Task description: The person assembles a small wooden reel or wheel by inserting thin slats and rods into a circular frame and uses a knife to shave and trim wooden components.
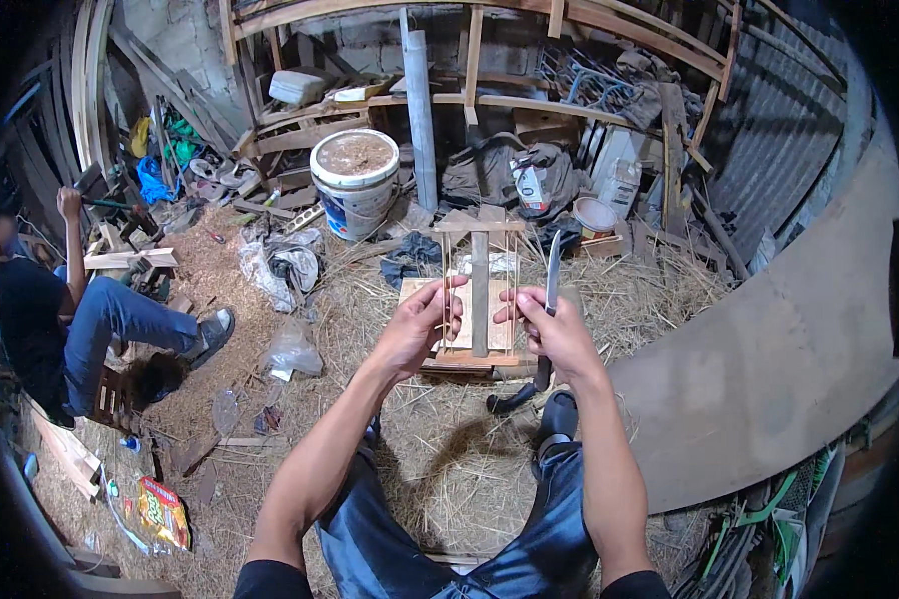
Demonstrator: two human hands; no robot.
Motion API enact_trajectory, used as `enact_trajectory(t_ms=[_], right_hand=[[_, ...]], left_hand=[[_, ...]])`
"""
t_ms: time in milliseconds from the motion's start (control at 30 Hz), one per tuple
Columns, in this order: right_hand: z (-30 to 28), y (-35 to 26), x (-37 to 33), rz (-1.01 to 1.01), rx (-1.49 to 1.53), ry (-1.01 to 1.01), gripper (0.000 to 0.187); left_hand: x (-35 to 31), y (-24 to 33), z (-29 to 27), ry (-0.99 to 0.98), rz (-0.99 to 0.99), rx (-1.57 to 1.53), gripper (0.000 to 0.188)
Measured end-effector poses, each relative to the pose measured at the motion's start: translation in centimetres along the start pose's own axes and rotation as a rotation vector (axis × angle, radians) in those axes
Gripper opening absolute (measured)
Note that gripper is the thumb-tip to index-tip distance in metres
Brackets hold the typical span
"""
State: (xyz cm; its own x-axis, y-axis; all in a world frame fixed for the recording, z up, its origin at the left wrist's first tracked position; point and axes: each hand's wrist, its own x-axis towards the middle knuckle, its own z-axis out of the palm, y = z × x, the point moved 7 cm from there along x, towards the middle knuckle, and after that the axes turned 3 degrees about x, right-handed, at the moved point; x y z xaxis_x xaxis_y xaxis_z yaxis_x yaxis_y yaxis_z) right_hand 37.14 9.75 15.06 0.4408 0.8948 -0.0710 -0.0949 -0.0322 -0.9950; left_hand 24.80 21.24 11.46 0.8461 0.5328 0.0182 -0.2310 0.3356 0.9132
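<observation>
A small wooden frame (480,285) stands before me, with short crosspieces at top and bottom, a grey-brown slat down its middle and thin light sticks along its sides. My left hand (417,327) is closed at the frame's left side, fingers curled about the thin sticks there. On the other side, my right hand (565,341) grips a knife (552,268), blade pointing up and dark handle below the palm. Its fingertips reach to the right-hand thin sticks; whether they pinch one is unclear. Behind the frame lies a pale board (417,292), partly hidden.
At the left a seated person (30,309) holds up a hammer-like tool. A white bucket (356,185) stands ahead, near an upright grey pole (423,125). A large curved sheet (769,344) fills the right side. Straw and shavings cover the floor around a plastic bag (294,351).
</observation>
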Motion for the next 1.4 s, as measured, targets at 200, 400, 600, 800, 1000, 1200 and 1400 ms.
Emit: enact_trajectory(t_ms=[200,400,600,800,1000,1200,1400], right_hand=[[-0.5,2.7,1.5,-0.007,-0.216,0.037,0.032],[-2.0,13.3,6.9,0.141,-0.468,0.139,0.029],[-9.4,23.0,11.7,0.293,-0.704,0.191,0.020],[-7.8,22.7,16.2,0.163,-0.529,0.301,0.029],[-8.2,25.3,18.1,0.105,-0.734,0.251,0.031],[-8.9,24.0,16.4,0.168,-0.684,0.325,0.036],[-12.0,26.0,11.1,0.065,-0.595,0.616,0.032]], left_hand=[[0.9,-3.7,-2.8,0.253,-0.160,0.030,0.036],[1.7,-15.4,-8.3,0.105,-0.667,0.399,0.023],[6.6,-19.6,-7.5,0.188,-0.711,0.554,0.035],[13.7,-22.2,-13.7,0.139,-0.446,0.516,0.055],[14.7,-21.9,-19.2,0.301,-0.257,0.855,0.036],[10.3,-19.2,-19.9,0.305,-0.155,1.516,0.024],[8.1,-24.2,-13.7,-0.478,-0.444,1.880,0.025]])
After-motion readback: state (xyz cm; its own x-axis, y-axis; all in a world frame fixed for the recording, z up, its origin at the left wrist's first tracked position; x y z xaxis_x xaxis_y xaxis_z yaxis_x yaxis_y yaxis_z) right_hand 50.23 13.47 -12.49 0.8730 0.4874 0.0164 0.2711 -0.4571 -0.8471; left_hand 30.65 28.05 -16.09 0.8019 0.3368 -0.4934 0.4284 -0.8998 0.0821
